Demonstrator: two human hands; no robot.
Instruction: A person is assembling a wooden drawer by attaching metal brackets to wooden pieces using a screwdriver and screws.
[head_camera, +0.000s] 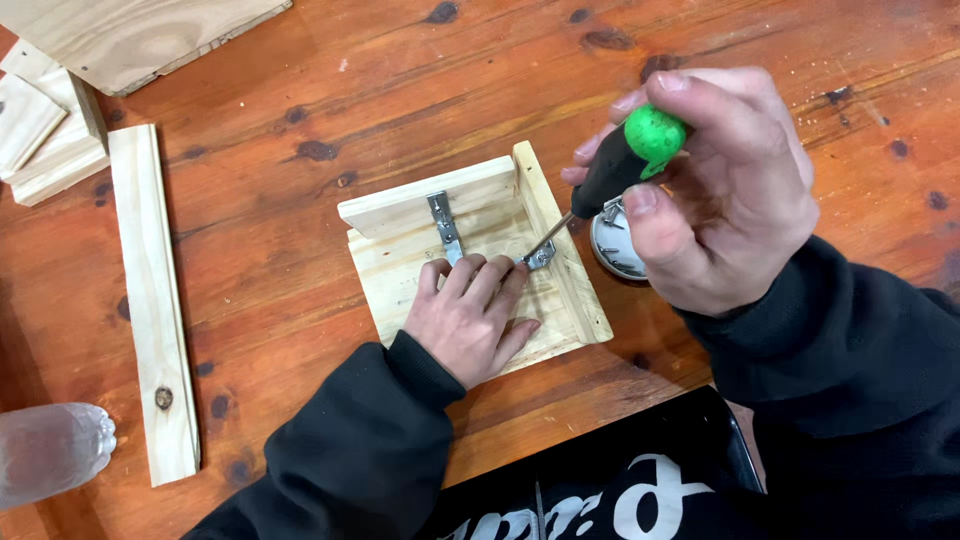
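1. Step in hand, as judged: driving a screw into the corner bracket of the wooden box, which lies mid-table.
2. Right hand is closed round a green-and-black screwdriver; its tip meets the bracket.
3. Left hand lies flat and spread on the box base, fingertips beside the bracket, holding nothing.
4. A second bracket sits on the rear wall.
5. The next move calls for downward pressure and a steady box.
6. A round tin stands just right of the box.
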